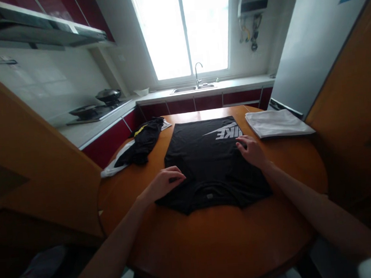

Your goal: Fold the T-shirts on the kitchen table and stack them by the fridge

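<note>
A black T-shirt (203, 163) with a white logo lies spread flat on a round wooden table (214, 240), its collar toward me. My left hand (165, 182) rests at the shirt's left edge, fingers curled in and pinching the fabric. Over on the shirt's right side, just below the logo, my right hand (251, 150) lies with its fingers bent down onto the cloth and partly spread.
A crumpled black, white and yellow garment (139, 147) lies at the table's left rim. A folded white cloth (277, 123) sits at the back right. Behind are a counter with sink (194, 87), stove (95, 110), window and a fridge (313, 45) on the right.
</note>
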`<state>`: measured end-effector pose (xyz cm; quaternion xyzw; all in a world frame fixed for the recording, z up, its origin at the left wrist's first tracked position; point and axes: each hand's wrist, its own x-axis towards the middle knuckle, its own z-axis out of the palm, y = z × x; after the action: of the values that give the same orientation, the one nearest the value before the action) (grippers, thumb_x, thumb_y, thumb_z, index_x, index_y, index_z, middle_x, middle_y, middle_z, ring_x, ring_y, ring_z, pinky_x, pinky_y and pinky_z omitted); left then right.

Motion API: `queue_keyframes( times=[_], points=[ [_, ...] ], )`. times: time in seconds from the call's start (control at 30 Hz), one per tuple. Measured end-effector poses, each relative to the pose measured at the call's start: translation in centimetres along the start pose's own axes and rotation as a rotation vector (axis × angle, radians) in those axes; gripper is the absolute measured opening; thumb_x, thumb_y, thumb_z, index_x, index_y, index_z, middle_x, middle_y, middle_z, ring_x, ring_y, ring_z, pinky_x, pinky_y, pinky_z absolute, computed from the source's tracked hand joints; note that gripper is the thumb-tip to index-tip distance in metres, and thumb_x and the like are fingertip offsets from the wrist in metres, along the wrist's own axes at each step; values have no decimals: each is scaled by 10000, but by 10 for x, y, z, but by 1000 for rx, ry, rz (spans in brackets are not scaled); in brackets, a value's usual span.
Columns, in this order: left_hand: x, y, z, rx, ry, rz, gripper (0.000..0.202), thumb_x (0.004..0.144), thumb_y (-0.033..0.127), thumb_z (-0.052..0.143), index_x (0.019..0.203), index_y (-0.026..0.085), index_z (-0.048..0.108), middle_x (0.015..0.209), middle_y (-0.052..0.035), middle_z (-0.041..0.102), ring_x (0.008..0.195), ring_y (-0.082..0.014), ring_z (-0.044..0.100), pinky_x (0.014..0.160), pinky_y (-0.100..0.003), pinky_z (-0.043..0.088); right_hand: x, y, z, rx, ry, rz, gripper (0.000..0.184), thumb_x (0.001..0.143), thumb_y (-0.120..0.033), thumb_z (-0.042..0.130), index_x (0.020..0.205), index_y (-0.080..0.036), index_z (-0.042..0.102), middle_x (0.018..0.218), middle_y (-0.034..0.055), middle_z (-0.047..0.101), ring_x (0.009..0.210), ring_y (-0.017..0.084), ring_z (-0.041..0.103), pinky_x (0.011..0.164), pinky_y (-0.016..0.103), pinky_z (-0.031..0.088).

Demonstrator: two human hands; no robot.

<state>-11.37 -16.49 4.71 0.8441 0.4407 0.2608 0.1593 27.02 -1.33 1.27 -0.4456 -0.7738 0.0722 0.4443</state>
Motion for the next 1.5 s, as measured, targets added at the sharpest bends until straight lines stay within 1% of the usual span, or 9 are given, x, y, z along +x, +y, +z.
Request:
queue_keyframes(
  times=[0.13, 0.3, 0.5, 0.63, 0.73, 0.87, 1.2, 1.33, 1.5],
  points=[
    [0, 21, 2, -37, -157, 67, 217, 976, 339, 629, 981, 196, 792, 908, -52, 677, 807, -132, 644, 729, -217, 494, -3, -16, -13, 39, -24, -53, 231, 926, -316, 565, 1005, -189, 741, 1014, 105, 700, 1007, 273, 640, 945, 431, 496],
    [-12, 37, 7, 27, -267, 90, 162, 960, 325, 663, 997, 234, 792, 926, -32, 688, 860, -143, 644, 781, -216, 484, -32, -46, -34, 57, -110, -176, 153, 940, -254, 587, 984, -213, 728, 960, 78, 672, 936, 243, 622, 862, 407, 505],
    [-44, 48, 6, 146, -224, 164, 218, 918, 366, 717, 1094, 243, 754, 997, -51, 691, 928, -180, 634, 857, -282, 502, -93, -58, -67, -27, -322, -396, 110, 935, -275, 647, 997, -240, 731, 991, 71, 670, 929, 228, 603, 854, 407, 491],
    [-60, 57, 5, 248, -164, 215, 390, 896, 310, 728, 1274, 240, 663, 1161, -81, 677, 1062, -218, 615, 943, -338, 518, -121, -60, -87, -38, -472, -464, 266, 850, -320, 756, 1107, -262, 716, 1084, 76, 664, 1016, 245, 606, 903, 421, 493],
    [-62, 62, 8, 350, -153, 259, 437, 945, 217, 647, 1377, 249, 587, 1243, -77, 669, 1173, -230, 588, 1033, -377, 491, -132, -62, -93, -79, -490, -471, 364, 843, -310, 760, 1196, -261, 686, 1146, 87, 655, 1060, 255, 605, 933, 438, 498],
    [-57, 65, 10, 477, -185, 262, 548, 966, 90, 547, 1476, 284, 496, 1367, -69, 622, 1325, -244, 514, 1094, -412, 459, -135, -61, -92, -136, -430, -543, 285, 906, -245, 678, 1191, -245, 688, 1102, 85, 683, 1043, 244, 624, 927, 427, 512],
    [-76, 34, -2, 613, -135, 106, 856, 857, -93, 392, 1572, 374, 332, 1564, -22, 442, 1456, -252, 379, 1185, -492, 376, -134, -38, -100, -321, -376, -581, 453, 902, -55, 519, 1292, -238, 660, 1187, 92, 689, 1119, 257, 620, 978, 456, 495],
    [-87, 17, -7, 509, -61, 93, 658, 927, 3, 439, 1513, 303, 454, 1457, -64, 545, 1358, -225, 499, 1135, -431, 460, -137, -33, -99, -294, -352, -559, 412, 927, -78, 517, 1281, -229, 661, 1199, 91, 692, 1116, 249, 629, 979, 451, 505],
    [-94, 5, -11, 372, 23, 169, 267, 999, 136, 515, 1177, 220, 695, 1219, -82, 670, 1177, -194, 624, 1010, -342, 549, -141, -31, -97, -217, -309, -535, 271, 961, -150, 563, 1162, -258, 710, 1129, 65, 732, 1054, 231, 668, 940, 426, 547]
  ],
)
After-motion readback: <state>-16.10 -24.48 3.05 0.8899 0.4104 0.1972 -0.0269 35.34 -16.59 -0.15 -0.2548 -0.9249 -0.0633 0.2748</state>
